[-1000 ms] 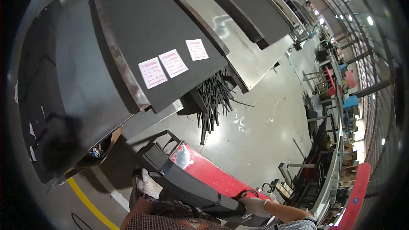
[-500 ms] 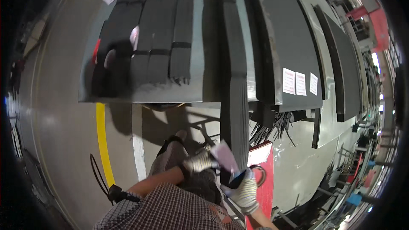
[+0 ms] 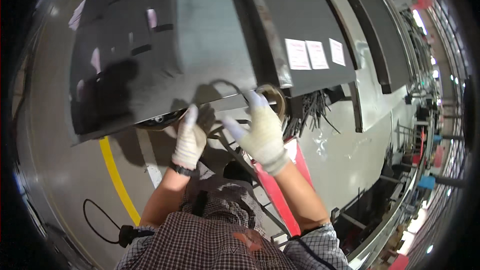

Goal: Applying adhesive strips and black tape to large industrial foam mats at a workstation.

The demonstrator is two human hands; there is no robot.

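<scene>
Both of my hands wear pale knitted gloves with light fingertips. My left hand (image 3: 189, 142) is at the near edge of the metal table (image 3: 215, 40), its fingers stretched upward and nothing seen in them. To its right, my right hand (image 3: 261, 132) is raised with fingers apart, holding nothing. Just behind the right fingers is a brown ring-shaped roll (image 3: 280, 104), partly hidden by the hand. Dark bundled strips (image 3: 112, 35) lie side by side on the table's left part, tied with black bands. A pink slip (image 3: 152, 18) rests on them.
Right of the table stand dark stacks, one bearing several white printed sheets (image 3: 298, 54). Thin black strips (image 3: 312, 110) hang below it. A red panel (image 3: 272, 192) lies under my right forearm. A yellow line (image 3: 117, 177) crosses the floor at left.
The long dark bundle that overhung the table edge toward me no longer does. My hands, earlier at its end with a pink slip, are now empty and farther forward. My view has shifted.
</scene>
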